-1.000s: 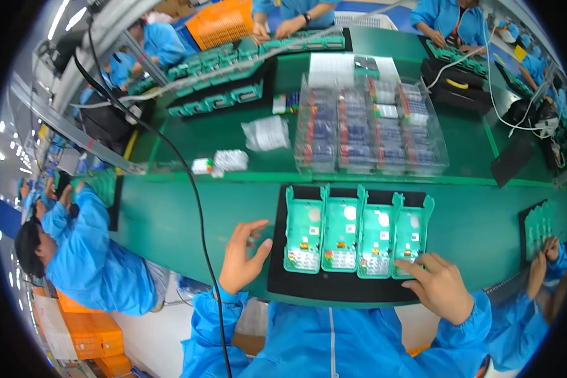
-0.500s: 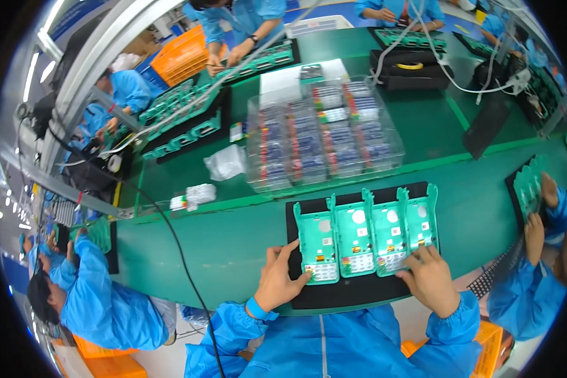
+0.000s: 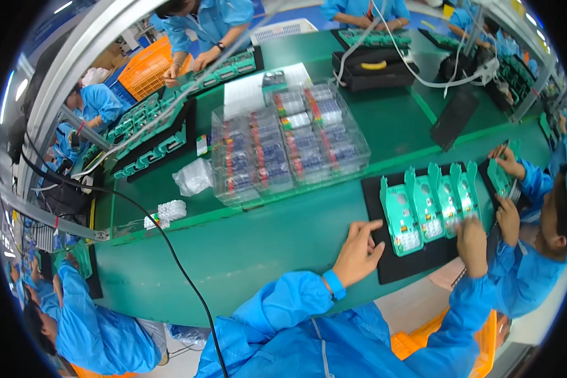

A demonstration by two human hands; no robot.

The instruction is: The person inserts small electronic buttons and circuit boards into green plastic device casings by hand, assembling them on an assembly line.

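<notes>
Several green plastic housings (image 3: 400, 211) stand side by side on a black tray (image 3: 375, 198) at the right of the near bench. Each has a strip of pale round keys at its near end and a pale round spot farther up. My left hand (image 3: 357, 253) is at the tray's left edge, thumb and index finger stretched apart, fingertips touching or close to the edge, nothing held. Over the near right end of the tray is my right hand (image 3: 472, 244), smeared by motion; its fingers and anything in them cannot be made out.
Beyond the tray, clear plastic trays (image 3: 290, 148) hold rows of keypad parts. A crumpled clear bag (image 3: 193, 177) and small white keypad pieces (image 3: 170, 211) lie left of them. A black cable (image 3: 186, 271) crosses the near left. At right a co-worker's hands (image 3: 508, 214) handle another housing.
The black tray with the housings has moved right along the bench, close to the co-worker's. Both my hands went right with it; the view has turned too.
</notes>
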